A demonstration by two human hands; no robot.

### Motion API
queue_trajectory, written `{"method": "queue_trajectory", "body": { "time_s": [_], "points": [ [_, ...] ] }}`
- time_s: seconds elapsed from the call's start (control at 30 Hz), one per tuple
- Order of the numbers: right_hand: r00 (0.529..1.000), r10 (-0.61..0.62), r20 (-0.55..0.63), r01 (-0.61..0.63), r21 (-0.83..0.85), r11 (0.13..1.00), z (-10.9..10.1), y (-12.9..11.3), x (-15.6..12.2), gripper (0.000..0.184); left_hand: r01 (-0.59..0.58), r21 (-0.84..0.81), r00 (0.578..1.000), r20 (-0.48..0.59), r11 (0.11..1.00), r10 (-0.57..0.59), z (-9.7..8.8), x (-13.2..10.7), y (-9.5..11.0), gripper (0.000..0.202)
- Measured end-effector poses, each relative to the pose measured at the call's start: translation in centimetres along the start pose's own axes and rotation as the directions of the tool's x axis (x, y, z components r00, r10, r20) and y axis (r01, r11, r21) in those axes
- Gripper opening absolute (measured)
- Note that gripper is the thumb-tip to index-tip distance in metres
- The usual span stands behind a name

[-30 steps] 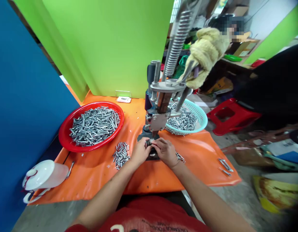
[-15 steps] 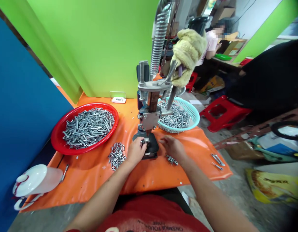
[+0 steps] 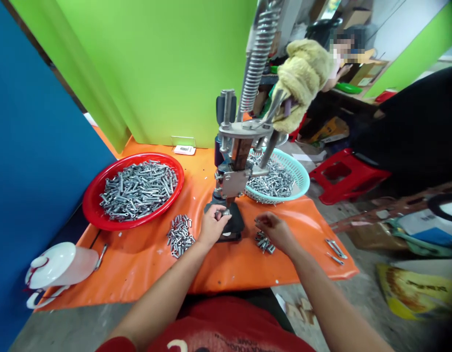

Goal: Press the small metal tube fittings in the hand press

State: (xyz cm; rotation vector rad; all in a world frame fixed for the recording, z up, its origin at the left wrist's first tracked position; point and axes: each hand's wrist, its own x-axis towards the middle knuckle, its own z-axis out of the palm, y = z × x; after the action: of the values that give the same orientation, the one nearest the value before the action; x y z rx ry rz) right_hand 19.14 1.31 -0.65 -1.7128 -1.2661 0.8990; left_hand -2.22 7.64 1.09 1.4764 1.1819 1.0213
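Note:
My left hand (image 3: 213, 226) is at the base of a hand-lever press (image 3: 235, 183), thumb and fingers closed around a small metal part (image 3: 226, 212) under the ram. Over a small pile of short metal pieces (image 3: 264, 242), my right hand (image 3: 275, 230) hovers with its fingers pinched together. Whatever sits between those fingertips is too small to make out. Left of the press lies a larger heap of short metal pieces with ringed ends (image 3: 180, 235).
A red basin (image 3: 87, 205) of long metal eye pieces stands at left, a turquoise basket (image 3: 302, 178) of metal parts behind the press. A white lidded jug (image 3: 64, 264) is at the front left. Loose metal pieces (image 3: 335, 249) lie near the right edge. Another person (image 3: 337, 66) sits behind.
My right hand has moved away from the press, to the right and down over the small pile. My left hand stays at the press base. The whole view has shifted slightly.

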Motion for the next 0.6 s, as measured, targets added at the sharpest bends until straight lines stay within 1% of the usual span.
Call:
{"method": "queue_trajectory", "body": {
  "time_s": [0.07, 0.17, 0.27, 0.33, 0.4, 0.47, 0.6],
  "points": [
    [0.999, -0.026, 0.020, 0.024, 0.094, 0.995, 0.8, -1.2, 0.5, 0.037, 0.020, -0.027, 1.000, 0.006, 0.999, -0.020, 0.0, 0.1, -0.1, 0.021],
    [0.997, -0.062, 0.051, 0.050, 0.213, 0.976, 2.6, -3.6, 1.0, 0.039, 0.059, -0.061, 0.998, 0.018, 0.996, -0.058, 0.1, 0.2, -0.5, 0.021],
    [0.995, -0.078, 0.059, 0.046, 0.419, 0.907, 4.8, -5.7, 1.5, 0.040, 0.084, -0.108, 0.996, 0.029, 0.991, -0.082, 0.3, 0.2, -1.0, 0.022],
    [0.995, -0.086, 0.053, 0.048, 0.498, 0.866, 6.1, -6.4, 1.9, 0.041, 0.073, -0.122, 0.997, 0.024, 0.990, -0.071, 0.3, 0.2, -1.3, 0.023],
    [0.995, -0.094, 0.034, 0.065, 0.496, 0.866, 7.1, -6.7, 2.3, 0.043, 0.051, -0.115, 0.999, 0.012, 0.992, -0.050, 0.4, 0.2, -1.6, 0.022],
    [0.995, -0.100, 0.011, 0.082, 0.484, 0.871, 7.6, -6.7, 2.6, 0.045, 0.038, -0.114, 0.999, 0.003, 0.993, -0.038, 0.5, 0.3, -1.8, 0.021],
    [0.992, -0.127, -0.013, 0.120, 0.420, 0.899, 7.7, -6.7, 2.6, 0.042, 0.045, -0.151, 0.999, 0.008, 0.988, -0.045, 0.6, 0.3, -2.0, 0.019]
  ]
}}
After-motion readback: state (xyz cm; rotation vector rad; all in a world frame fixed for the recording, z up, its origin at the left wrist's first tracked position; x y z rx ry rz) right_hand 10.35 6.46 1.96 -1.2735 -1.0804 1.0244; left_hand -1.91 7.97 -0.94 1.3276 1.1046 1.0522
